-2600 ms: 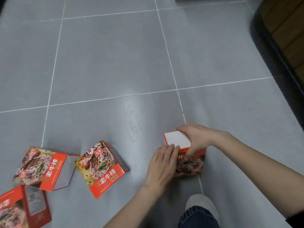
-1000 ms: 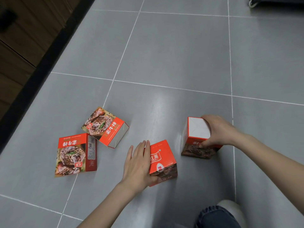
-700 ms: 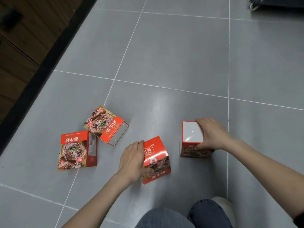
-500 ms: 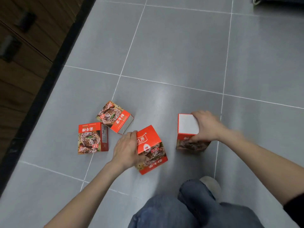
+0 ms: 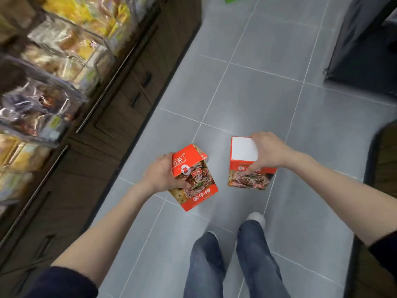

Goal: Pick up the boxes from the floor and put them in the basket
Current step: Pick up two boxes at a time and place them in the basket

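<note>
Left of tilted box (image 5: 197,190) and upright box (image 5: 245,149), dark cabinet (image 5: 120,117) beneath snack shelves (image 5: 64,46).

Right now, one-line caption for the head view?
Left hand grips the tilted box, right hand the white-topped box, above tiled floor beside snack shelves.

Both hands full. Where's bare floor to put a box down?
Widest bare tiles lie ahead of the left-hand box and right-hand box, between the wooden cabinets and the dark unit. Smaller patch beyond the right forearm. Crowded: by the legs; the shelf is packed.
</note>
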